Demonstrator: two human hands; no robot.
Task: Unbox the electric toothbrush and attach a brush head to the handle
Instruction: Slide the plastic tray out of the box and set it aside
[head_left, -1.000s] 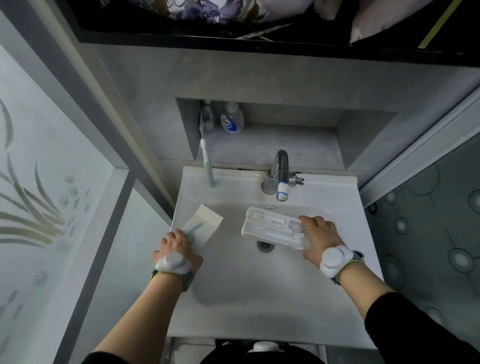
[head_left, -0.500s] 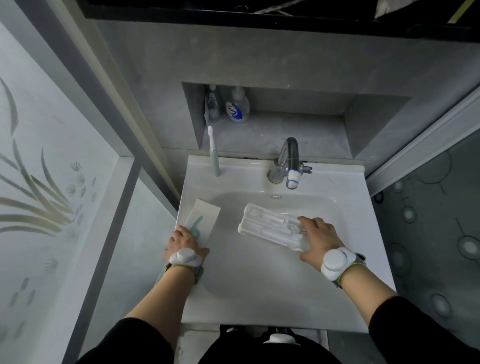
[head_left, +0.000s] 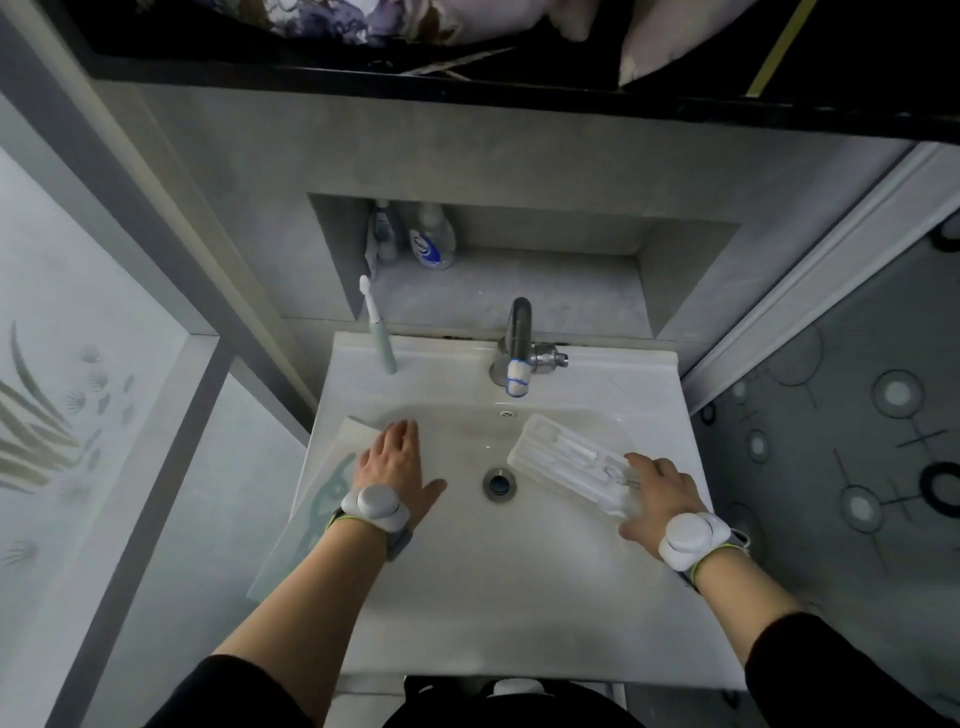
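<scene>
A mint-green electric toothbrush (head_left: 381, 332) with a white brush head stands upright on the sink's back left corner. The white box (head_left: 317, 512), printed with a green toothbrush picture, lies on the sink's left rim. My left hand (head_left: 396, 467) rests flat on it, fingers straight and thumb spread toward the basin. A clear plastic tray (head_left: 563, 460) with moulded slots lies tilted in the right of the basin. My right hand (head_left: 661, 493) grips its near right end, fingers over the top and thumb at the edge.
The white sink (head_left: 498, 597) has a drain (head_left: 498, 483) in the middle and a metal tap (head_left: 519, 348) at the back. Two bottles (head_left: 428, 239) stand in the wall niche behind. A glass panel borders the left, a patterned door the right.
My left hand has slid forward across the box and now lies flat with spread fingers. The tray has shifted right with my right hand, uncovering the drain.
</scene>
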